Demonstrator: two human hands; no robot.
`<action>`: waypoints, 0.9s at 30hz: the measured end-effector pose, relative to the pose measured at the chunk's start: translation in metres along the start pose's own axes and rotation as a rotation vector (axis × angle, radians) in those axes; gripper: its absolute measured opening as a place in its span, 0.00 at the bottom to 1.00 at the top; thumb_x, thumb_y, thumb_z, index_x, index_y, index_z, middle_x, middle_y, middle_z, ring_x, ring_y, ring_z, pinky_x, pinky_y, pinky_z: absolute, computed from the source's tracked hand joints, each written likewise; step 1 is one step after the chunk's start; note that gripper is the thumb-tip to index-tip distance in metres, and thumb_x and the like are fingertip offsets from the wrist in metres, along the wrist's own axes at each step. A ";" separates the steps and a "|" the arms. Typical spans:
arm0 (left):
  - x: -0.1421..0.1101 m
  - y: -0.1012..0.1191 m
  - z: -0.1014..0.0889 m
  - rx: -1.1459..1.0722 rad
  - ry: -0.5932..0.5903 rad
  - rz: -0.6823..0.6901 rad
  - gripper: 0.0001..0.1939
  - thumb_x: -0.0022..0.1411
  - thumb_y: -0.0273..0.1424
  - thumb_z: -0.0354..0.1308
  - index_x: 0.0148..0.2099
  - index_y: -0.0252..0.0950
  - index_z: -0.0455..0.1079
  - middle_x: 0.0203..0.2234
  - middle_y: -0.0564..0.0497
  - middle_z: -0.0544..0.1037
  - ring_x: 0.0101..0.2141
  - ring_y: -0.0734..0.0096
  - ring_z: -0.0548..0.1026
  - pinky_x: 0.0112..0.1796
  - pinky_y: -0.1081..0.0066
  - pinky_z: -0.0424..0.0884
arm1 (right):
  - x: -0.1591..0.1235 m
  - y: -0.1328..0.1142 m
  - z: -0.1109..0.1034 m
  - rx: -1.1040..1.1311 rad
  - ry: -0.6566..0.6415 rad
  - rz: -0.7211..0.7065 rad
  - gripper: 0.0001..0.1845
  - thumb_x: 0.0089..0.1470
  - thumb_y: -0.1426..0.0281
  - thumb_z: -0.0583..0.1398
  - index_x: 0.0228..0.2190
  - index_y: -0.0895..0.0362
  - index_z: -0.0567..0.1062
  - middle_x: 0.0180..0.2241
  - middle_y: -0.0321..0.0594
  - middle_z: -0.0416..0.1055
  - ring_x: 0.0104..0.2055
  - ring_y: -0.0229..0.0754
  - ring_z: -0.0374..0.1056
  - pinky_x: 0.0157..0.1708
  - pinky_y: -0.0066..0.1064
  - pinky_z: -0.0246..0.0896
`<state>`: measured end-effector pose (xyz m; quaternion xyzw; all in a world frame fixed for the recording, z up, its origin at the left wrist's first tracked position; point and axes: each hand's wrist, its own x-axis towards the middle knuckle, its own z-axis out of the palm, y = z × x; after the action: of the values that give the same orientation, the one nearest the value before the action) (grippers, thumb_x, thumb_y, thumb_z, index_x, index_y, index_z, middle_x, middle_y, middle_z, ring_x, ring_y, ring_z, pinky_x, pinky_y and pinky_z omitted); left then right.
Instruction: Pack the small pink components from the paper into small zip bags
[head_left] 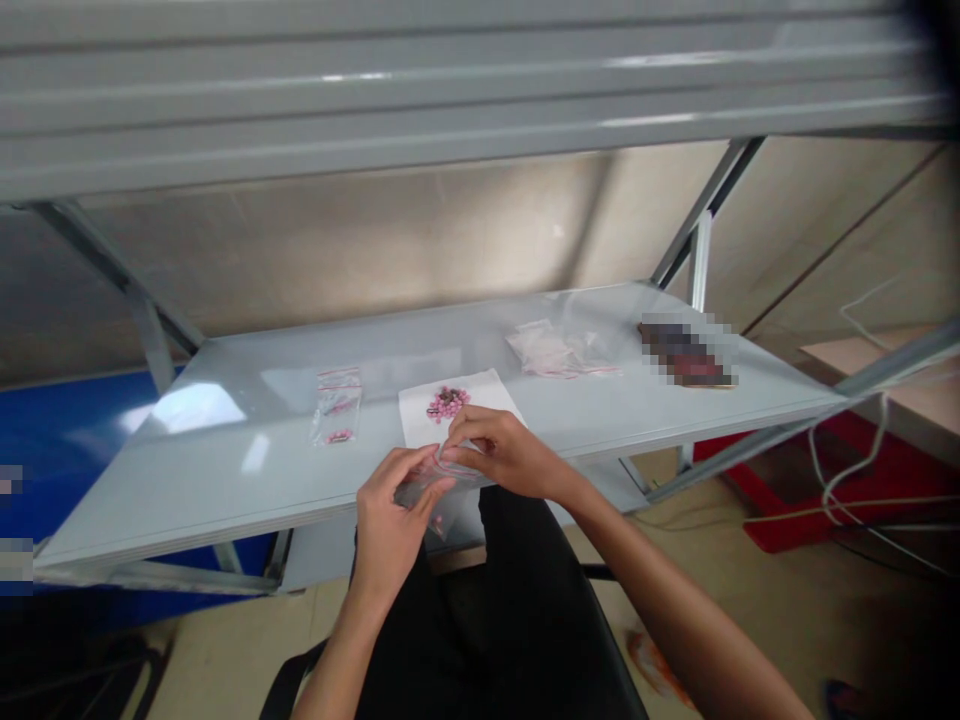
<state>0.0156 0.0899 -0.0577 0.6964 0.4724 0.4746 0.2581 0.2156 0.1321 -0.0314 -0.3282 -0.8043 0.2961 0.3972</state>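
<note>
Here, a person in black trousers (525, 600) sits at a pale counter (247, 400), both bare forearms stretched toward its near edge. Just over that edge, the left hand (394, 515) has thumb and fingers clamped on one side of a small clear plastic bag (440, 523), with a few pink bits showing low inside. The right hand (499, 450) pinches the bag's upper part, near its red-lined top, fingertips together and close to those of the left. Directly beyond the hands, a white sheet (491, 390) lies on the counter bearing a loose heap of pink pieces (448, 403), some darker ones among them. Well to the left lies a second clear bag (341, 410), pink pieces in its bottom. Farther back, right of the sheet, rest a pile of clear bags (555, 350) and a dark, pixelated flat object (686, 352), with a beige wall (375, 240) behind
</note>
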 end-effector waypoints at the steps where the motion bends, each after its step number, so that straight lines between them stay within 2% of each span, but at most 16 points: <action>1: 0.000 0.000 0.000 -0.003 0.012 -0.005 0.14 0.62 0.36 0.67 0.50 0.41 0.78 0.39 0.49 0.80 0.39 0.64 0.78 0.40 0.67 0.75 | 0.000 -0.001 0.002 0.017 -0.011 0.006 0.13 0.66 0.63 0.60 0.32 0.55 0.81 0.31 0.38 0.74 0.33 0.38 0.66 0.34 0.29 0.60; 5: -0.001 0.003 -0.002 -0.094 0.094 -0.078 0.16 0.61 0.37 0.68 0.51 0.40 0.78 0.38 0.49 0.79 0.38 0.65 0.79 0.38 0.69 0.77 | -0.001 -0.004 0.004 0.105 -0.055 0.031 0.10 0.64 0.63 0.63 0.36 0.55 0.81 0.37 0.40 0.79 0.34 0.37 0.70 0.33 0.27 0.63; 8: 0.000 0.005 -0.006 -0.233 0.083 -0.204 0.23 0.59 0.38 0.70 0.55 0.40 0.76 0.38 0.49 0.80 0.36 0.66 0.80 0.35 0.70 0.78 | -0.002 -0.007 0.002 0.138 -0.041 0.059 0.09 0.62 0.64 0.64 0.34 0.56 0.81 0.37 0.39 0.80 0.35 0.37 0.72 0.31 0.26 0.62; 11: 0.002 0.005 -0.009 -0.359 0.030 -0.275 0.17 0.62 0.38 0.68 0.50 0.38 0.78 0.38 0.47 0.82 0.39 0.65 0.80 0.38 0.70 0.78 | -0.005 -0.011 -0.001 0.149 -0.013 0.101 0.08 0.62 0.65 0.64 0.34 0.56 0.81 0.34 0.39 0.80 0.34 0.38 0.72 0.29 0.26 0.62; 13: 0.003 0.004 -0.009 -0.395 0.012 -0.267 0.11 0.63 0.38 0.67 0.42 0.36 0.80 0.36 0.48 0.82 0.39 0.66 0.80 0.40 0.70 0.78 | -0.007 -0.013 -0.001 0.155 0.026 0.131 0.07 0.62 0.66 0.64 0.36 0.56 0.80 0.33 0.38 0.78 0.33 0.37 0.71 0.29 0.26 0.63; 15: 0.004 0.003 -0.008 -0.404 0.010 -0.257 0.08 0.62 0.36 0.67 0.38 0.36 0.79 0.33 0.50 0.81 0.34 0.68 0.80 0.38 0.71 0.78 | -0.008 -0.014 0.000 0.170 0.055 0.158 0.07 0.61 0.67 0.64 0.40 0.56 0.79 0.34 0.37 0.78 0.32 0.37 0.70 0.29 0.26 0.63; 17: 0.003 0.003 -0.006 -0.391 0.024 -0.251 0.08 0.62 0.36 0.68 0.37 0.36 0.79 0.30 0.52 0.80 0.30 0.71 0.79 0.36 0.73 0.77 | -0.008 -0.015 0.002 0.175 0.063 0.164 0.08 0.60 0.68 0.64 0.42 0.56 0.78 0.33 0.36 0.77 0.32 0.36 0.70 0.29 0.26 0.61; 19: 0.003 0.005 -0.005 -0.356 0.039 -0.241 0.08 0.62 0.36 0.67 0.37 0.36 0.78 0.29 0.53 0.80 0.29 0.72 0.78 0.35 0.74 0.76 | -0.007 -0.015 0.004 0.161 0.048 0.151 0.06 0.61 0.68 0.64 0.39 0.57 0.79 0.31 0.35 0.77 0.31 0.35 0.69 0.29 0.26 0.60; 22: 0.002 0.009 -0.005 -0.289 0.048 -0.216 0.07 0.64 0.35 0.65 0.36 0.36 0.77 0.29 0.53 0.80 0.30 0.71 0.78 0.35 0.75 0.75 | -0.006 -0.016 0.006 0.141 0.028 0.144 0.08 0.61 0.65 0.65 0.33 0.57 0.79 0.29 0.35 0.76 0.29 0.34 0.66 0.30 0.26 0.58; 27: 0.001 0.012 -0.007 -0.202 0.074 -0.139 0.05 0.65 0.33 0.64 0.37 0.37 0.77 0.29 0.53 0.80 0.31 0.71 0.77 0.36 0.74 0.74 | -0.005 -0.017 0.009 0.124 0.006 0.129 0.09 0.62 0.64 0.64 0.36 0.57 0.79 0.30 0.35 0.76 0.28 0.34 0.65 0.30 0.27 0.57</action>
<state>0.0144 0.0850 -0.0452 0.6145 0.4786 0.5260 0.3417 0.2053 0.1160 -0.0259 -0.3549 -0.7603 0.3694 0.3993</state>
